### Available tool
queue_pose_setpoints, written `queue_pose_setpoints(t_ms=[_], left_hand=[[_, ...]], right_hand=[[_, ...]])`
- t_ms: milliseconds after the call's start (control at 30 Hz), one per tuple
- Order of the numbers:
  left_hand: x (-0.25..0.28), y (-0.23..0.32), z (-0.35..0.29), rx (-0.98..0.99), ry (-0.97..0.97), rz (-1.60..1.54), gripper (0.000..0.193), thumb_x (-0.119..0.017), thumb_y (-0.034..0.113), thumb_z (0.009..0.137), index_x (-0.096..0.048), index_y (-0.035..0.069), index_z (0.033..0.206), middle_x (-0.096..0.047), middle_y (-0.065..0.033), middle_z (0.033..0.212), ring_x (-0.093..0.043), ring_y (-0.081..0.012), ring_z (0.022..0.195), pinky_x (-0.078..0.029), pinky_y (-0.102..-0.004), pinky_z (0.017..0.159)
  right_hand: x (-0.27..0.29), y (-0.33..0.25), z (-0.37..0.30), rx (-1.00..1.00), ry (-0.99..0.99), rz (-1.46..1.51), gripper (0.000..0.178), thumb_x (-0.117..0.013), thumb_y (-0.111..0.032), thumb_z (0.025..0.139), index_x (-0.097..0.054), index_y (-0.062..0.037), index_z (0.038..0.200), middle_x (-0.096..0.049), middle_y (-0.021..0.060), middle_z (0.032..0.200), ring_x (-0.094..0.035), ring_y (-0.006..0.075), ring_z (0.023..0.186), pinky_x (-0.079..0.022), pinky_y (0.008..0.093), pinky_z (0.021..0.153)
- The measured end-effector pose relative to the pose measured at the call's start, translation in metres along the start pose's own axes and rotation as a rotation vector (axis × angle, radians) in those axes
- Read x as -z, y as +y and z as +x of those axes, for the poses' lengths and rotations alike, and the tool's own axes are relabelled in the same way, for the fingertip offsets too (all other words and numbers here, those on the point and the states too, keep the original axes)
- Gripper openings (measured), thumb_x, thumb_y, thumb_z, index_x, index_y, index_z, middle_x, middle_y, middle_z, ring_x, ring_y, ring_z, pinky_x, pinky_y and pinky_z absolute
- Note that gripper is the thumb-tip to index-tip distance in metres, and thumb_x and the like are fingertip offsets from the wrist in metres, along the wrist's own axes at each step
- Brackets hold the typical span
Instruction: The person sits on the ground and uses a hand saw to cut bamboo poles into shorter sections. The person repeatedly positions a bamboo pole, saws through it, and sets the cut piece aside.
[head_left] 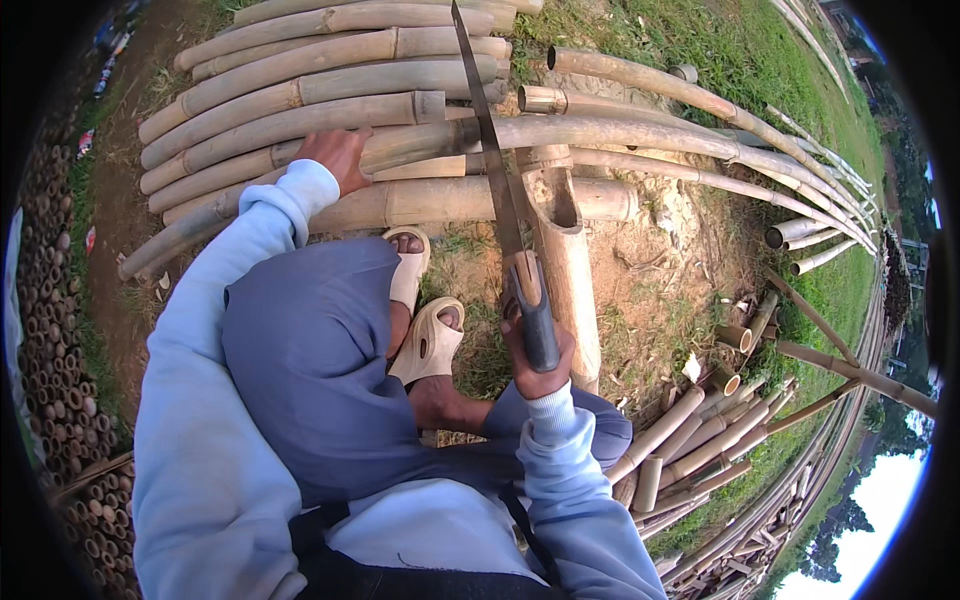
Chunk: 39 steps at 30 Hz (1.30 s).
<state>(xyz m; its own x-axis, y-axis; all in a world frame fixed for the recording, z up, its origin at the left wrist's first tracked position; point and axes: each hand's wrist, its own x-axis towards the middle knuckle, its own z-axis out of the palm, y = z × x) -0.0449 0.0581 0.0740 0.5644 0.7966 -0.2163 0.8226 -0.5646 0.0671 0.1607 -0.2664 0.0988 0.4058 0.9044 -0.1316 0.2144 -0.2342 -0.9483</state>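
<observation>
My right hand point(541, 362) is closed round the dark handle of a handsaw point(496, 185). The long blade points away from me and lies across a long bamboo pole point(620, 132). To the left of the blade, my left hand point(340, 160) grips that same pole, its fingers partly hidden behind it. The pole runs from the far left to the right, over a thick bamboo piece point(430, 203) lying crosswise. A split, hollowed bamboo post point(568, 270) lies just right of the saw, under the pole.
Several cut bamboo lengths point(330, 55) lie side by side at the far left. More long poles point(650, 88) stretch off to the right. A heap of short bamboo pieces point(700, 440) sits at the near right, and stacked bamboo ends point(70, 400) line the left edge. My sandalled feet point(430, 340) rest on bare soil.
</observation>
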Motion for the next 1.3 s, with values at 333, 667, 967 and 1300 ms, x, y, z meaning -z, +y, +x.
queue_pose_setpoints(t_ms=[333,667,967,1300], left_hand=[[-0.009,0.010,0.008,-0.032,0.013,-0.037,0.063,-0.081,0.030,0.070,-0.061,0.008,0.126,-0.071,-0.0220,0.103,-0.066,-0.0392,0.102,-0.050,-0.0497,0.092],[-0.013,0.001,-0.006,-0.019,0.028,-0.005,0.066,-0.080,0.028,0.073,-0.058,0.007,0.132,-0.071,-0.0223,0.104,-0.068,-0.0380,0.101,-0.051,-0.0491,0.092],[-0.024,-0.001,-0.017,-0.063,0.240,-0.104,0.060,-0.080,0.032,0.075,-0.059,0.011,0.127,-0.063,-0.0122,0.117,-0.060,-0.0348,0.112,-0.048,-0.0491,0.094],[-0.115,0.012,-0.093,-0.271,0.376,-0.061,0.035,-0.068,0.038,0.082,-0.061,0.014,0.107,-0.057,-0.0062,0.105,-0.059,-0.0267,0.101,-0.051,-0.0420,0.082]], right_hand=[[-0.008,-0.003,0.065,0.048,0.043,0.054,0.018,-0.074,-0.006,0.088,-0.061,-0.0015,0.077,-0.054,-0.0018,0.062,-0.047,0.0068,0.058,-0.039,0.0268,0.053],[0.031,0.022,-0.107,0.056,0.016,-0.200,0.030,-0.070,-0.001,0.082,-0.068,0.0020,0.111,-0.072,0.0105,0.089,-0.067,0.0132,0.082,-0.054,0.0304,0.077],[-0.029,0.019,0.094,0.202,0.087,0.042,0.012,-0.074,-0.003,0.086,-0.063,-0.0024,0.082,-0.059,-0.0009,0.065,-0.052,0.0067,0.056,-0.042,0.0252,0.052],[-0.023,0.024,0.099,0.176,0.024,0.054,0.010,-0.073,-0.004,0.087,-0.064,-0.0013,0.086,-0.061,0.0015,0.068,-0.055,0.0080,0.061,-0.044,0.0256,0.057]])
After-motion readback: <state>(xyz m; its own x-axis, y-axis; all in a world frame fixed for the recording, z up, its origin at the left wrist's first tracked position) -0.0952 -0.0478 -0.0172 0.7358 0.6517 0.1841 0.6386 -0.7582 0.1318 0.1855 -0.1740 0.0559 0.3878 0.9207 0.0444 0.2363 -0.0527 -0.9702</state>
